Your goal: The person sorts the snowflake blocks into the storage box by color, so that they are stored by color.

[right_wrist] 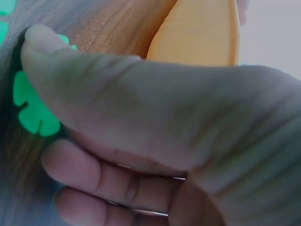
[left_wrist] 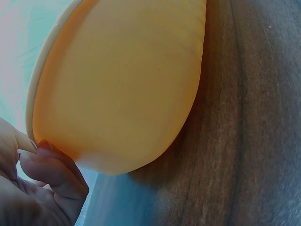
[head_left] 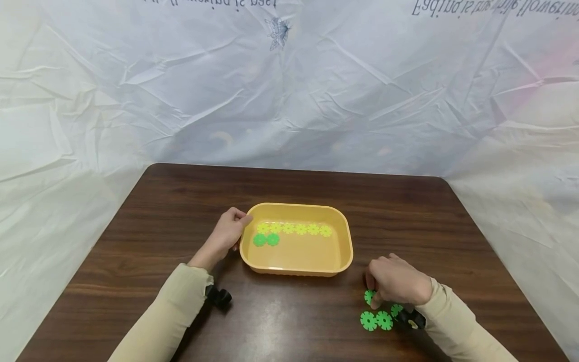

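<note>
Beige sleeves [head_left: 156,314] cover my forearms at the near edge of view, a black device [head_left: 219,296] on my left wrist and another on my right. Closest on the desk [head_left: 289,322], to the right, two green discs [head_left: 384,320] lie side by side, notched like flowers. A third green piece [head_left: 396,310] shows partly beside the right wrist's device, and just beyond the pair is a fourth green piece [head_left: 369,297]. My right hand [head_left: 400,278] is over that one, fingers bent, thumb tip across it; I cannot tell whether it is pinched. Farther off, near the middle, stands a yellow tray [head_left: 296,261]. My left hand [head_left: 226,231] pinches its left rim between thumb and fingers, nearly closed. Inside, two green flowers [head_left: 273,240] sit by the left end, and beyond them six yellow flowers [head_left: 300,229] make a row along the far side. Behind the desk hangs wrinkled pale cloth [head_left: 253,115] with upside-down lettering and a butterfly print [head_left: 278,32].
</note>
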### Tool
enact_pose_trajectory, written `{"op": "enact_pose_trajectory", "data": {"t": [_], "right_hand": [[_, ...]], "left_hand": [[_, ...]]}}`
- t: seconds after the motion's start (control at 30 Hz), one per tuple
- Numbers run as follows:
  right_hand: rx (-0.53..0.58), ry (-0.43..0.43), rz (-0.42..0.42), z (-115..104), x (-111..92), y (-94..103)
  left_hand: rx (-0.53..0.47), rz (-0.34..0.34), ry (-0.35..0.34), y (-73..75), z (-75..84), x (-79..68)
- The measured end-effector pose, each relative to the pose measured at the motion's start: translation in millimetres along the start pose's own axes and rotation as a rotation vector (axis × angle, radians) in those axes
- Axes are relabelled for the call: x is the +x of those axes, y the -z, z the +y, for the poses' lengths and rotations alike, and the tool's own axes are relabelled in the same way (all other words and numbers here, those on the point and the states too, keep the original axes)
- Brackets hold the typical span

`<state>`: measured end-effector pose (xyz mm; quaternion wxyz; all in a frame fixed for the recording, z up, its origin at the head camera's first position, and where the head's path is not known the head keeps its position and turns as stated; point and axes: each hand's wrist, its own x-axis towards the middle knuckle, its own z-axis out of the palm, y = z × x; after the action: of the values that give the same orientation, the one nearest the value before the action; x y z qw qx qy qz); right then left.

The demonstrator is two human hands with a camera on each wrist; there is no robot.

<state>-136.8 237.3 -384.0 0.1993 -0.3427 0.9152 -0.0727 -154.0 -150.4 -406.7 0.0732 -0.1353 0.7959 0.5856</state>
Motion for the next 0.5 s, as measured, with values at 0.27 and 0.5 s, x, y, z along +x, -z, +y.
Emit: {"op": "enact_pose_trajectory", "data": {"t": [0.27, 0.5], "right_hand": [[0.013, 0.009, -0.006, 0.6, -0.4, 1.4], [0.020, 0.007, 0.008, -0.1, -1.1, 0.5]], "left_hand": [[-0.005, 0.001, -0.003, 0.1, -0.1, 0.0], [-0.007, -0.003, -0.005, -0.2, -1.0, 0.5]]}}
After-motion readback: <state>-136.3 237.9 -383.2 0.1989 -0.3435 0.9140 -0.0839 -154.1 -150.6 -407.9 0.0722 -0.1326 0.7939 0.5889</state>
